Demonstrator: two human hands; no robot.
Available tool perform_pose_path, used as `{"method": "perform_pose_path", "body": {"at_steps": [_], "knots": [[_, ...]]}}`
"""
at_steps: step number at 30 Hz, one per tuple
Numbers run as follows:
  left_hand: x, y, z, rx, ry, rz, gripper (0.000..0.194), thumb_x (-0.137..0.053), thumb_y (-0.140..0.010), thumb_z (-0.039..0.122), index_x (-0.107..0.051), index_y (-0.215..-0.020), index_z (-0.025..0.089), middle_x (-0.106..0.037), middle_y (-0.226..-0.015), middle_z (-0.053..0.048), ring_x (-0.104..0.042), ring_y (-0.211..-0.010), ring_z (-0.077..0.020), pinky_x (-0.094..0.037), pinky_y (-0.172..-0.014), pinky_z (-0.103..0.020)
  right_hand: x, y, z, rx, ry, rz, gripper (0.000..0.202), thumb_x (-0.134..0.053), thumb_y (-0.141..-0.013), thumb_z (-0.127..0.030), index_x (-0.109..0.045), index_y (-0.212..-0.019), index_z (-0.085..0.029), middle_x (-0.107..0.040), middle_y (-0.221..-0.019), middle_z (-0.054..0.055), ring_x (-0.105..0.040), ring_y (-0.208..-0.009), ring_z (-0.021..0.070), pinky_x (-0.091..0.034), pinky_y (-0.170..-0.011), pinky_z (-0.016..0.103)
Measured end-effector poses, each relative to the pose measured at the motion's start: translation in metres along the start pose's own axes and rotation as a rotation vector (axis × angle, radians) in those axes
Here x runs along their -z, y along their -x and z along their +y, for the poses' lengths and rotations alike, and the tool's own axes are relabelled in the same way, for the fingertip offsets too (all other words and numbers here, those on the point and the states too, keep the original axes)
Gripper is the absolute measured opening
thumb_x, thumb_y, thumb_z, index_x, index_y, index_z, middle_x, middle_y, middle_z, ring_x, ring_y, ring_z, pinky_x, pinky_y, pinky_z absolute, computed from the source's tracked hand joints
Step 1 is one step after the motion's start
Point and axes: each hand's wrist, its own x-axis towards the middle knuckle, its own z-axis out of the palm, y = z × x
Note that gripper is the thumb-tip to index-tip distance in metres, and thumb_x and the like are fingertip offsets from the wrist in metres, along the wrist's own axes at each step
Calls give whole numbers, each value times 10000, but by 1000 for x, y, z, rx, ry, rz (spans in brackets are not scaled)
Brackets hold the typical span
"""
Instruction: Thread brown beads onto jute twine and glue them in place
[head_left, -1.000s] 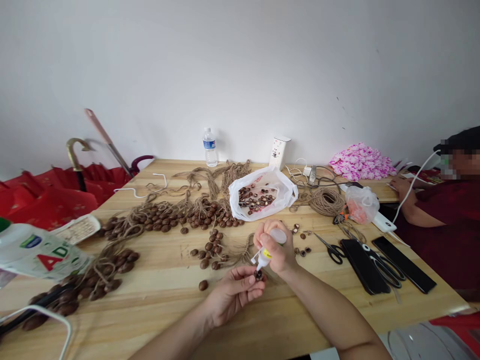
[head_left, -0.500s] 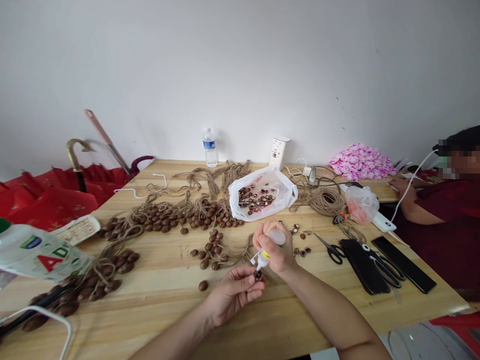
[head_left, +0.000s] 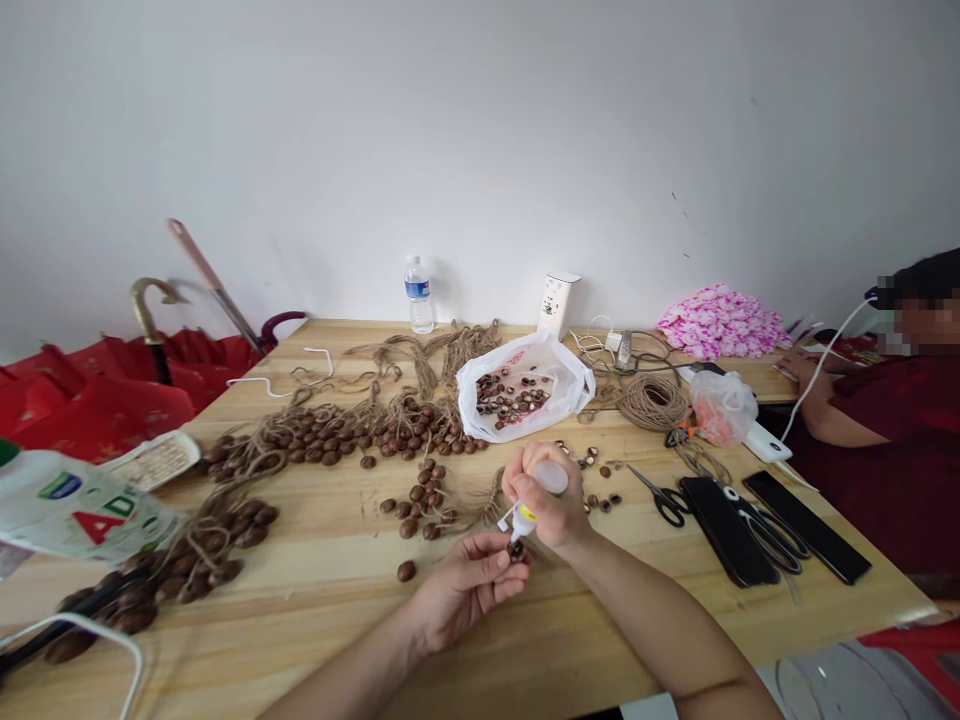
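Observation:
Between the fingertips of my left hand is a brown nut shell, dark on its upper side. My right hand is wrapped round a small white glue bottle with a yellow label, tipped nozzle-down. The nozzle meets the shell or sits just over it; I cannot tell which. Just behind my hands lies a twine bundle beside loose brown nuts. An open white plastic bag beyond them holds many shell pieces.
Nuts tied on twine run along the left. To the right are scissors, a black phone, larger scissors and a twine coil. A water bottle stands at the back. Another person sits at right.
My right hand and the glue bottle have shifted very slightly left. My left hand holds the shell in the same place.

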Motion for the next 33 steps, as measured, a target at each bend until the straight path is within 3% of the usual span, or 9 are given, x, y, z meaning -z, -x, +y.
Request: {"method": "perform_pose_path", "body": {"at_steps": [9, 33], "knots": [[0, 0, 0, -34, -11, -28, 175, -750, -653, 101, -704, -822, 98, -736, -766, -73, -683, -628, -129, -539, -629, -227, 1, 0, 2, 28, 6, 34, 309, -661, -729, -380, -429, -626, -204, -464, -618, -26, -436, -513, 108, -365, -448, 249], [0, -1, -1, -41, -11, -24, 179, -767, -631, 107, -691, -793, 114, -728, -760, -71, -671, -604, -121, -520, -618, -229, -2, 3, -9, 48, 40, -35, 284, -662, -720, -356, -443, -624, -202, -495, -623, -16, -465, -521, 120, -372, -468, 264]]}}
